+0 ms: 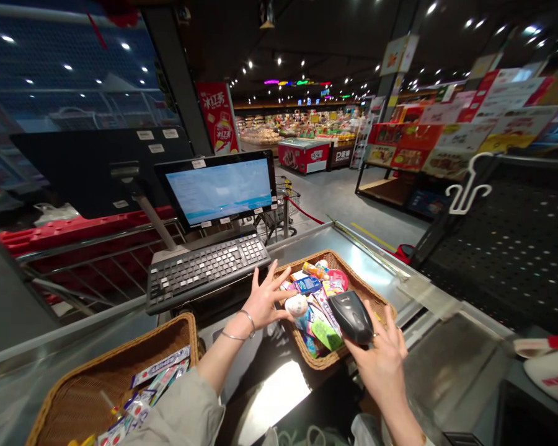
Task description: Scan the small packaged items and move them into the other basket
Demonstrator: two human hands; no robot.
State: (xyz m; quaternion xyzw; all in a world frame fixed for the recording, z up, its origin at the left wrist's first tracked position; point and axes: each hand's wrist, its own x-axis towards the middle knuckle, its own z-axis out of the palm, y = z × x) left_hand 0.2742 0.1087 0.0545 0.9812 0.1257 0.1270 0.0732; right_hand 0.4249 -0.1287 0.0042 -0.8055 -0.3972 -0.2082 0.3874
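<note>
My left hand (266,300) pinches a small white round item (296,305) between thumb and forefinger, its other fingers spread. Just what kind of item it is I cannot make out. My right hand (382,350) grips a black handheld barcode scanner (351,317), its rounded head over the basket. Beneath both hands, a brown wicker basket (317,365) holds several colourful small packets, among them a blue pack (307,285), a green packet (326,334) and a round pink-red package (337,279). To the left, a second wicker basket (69,387) contains several slim white-and-blue packets (160,367).
A black keyboard (209,266) and a lit monitor (221,189) stand beyond my left hand. The metal counter (360,251) runs behind the basket. A white hanger-like hook (469,186) hangs on the black perforated panel (516,235) at right.
</note>
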